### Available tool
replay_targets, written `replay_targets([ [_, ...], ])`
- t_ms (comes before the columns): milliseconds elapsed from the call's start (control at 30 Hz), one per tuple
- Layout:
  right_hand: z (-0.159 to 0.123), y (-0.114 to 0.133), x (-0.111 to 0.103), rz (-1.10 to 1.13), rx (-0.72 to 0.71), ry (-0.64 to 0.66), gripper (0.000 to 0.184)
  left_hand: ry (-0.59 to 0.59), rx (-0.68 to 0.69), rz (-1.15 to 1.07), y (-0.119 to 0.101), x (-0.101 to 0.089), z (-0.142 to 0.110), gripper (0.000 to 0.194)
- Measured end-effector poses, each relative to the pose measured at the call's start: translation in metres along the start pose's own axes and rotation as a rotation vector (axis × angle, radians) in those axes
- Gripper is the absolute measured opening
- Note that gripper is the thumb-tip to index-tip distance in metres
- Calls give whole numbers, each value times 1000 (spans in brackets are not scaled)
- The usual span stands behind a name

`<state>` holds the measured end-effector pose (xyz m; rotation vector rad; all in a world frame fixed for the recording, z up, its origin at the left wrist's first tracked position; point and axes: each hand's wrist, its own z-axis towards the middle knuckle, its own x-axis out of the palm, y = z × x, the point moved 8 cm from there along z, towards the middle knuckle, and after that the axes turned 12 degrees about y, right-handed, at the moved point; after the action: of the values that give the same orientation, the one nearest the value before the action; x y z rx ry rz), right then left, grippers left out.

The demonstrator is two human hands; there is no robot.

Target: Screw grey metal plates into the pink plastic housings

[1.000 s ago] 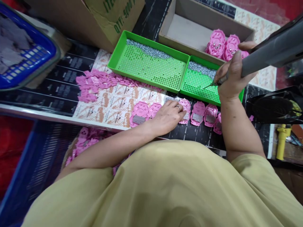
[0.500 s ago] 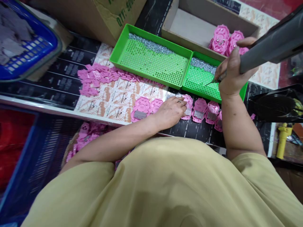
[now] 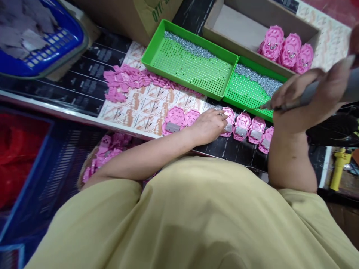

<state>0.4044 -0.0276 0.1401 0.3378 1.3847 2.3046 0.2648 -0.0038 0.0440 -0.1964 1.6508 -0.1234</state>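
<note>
A row of pink plastic casings with grey rectangular plates lies along the table's front edge. My left hand rests in this row, its fingers closed at the edge of one pink plastic casing and partly covering it. My right hand is wrapped around a grey electric screwdriver, which lies nearly level. Its thin bit points left, over the front edge of the small green tray, which holds silvery screws. Blur softens the right hand and the tool.
A larger green tray with screws adjoins the small one. Behind them, a cardboard box holds stacked pink casings. Small pink parts are heaped at left, near a blue basket. A yellow tool lies at right.
My right hand has lowered the screwdriver from a slant to nearly level, shifting right and uncovering the stacked casings. My left hand stays on the row. The whole view has shifted slightly.
</note>
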Motion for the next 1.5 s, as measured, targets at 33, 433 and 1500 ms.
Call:
replay_targets([
  [33, -11, 9, 5, 32, -84, -43, 48, 0, -3, 0, 0, 0, 0, 20],
  [433, -47, 10, 36, 65, -205, 5, 24, 13, -29, 48, -1, 2, 3, 22],
  [1500, -48, 21, 28, 42, -204, -32, 21, 116, 101, -67, 16, -3, 4, 18],
])
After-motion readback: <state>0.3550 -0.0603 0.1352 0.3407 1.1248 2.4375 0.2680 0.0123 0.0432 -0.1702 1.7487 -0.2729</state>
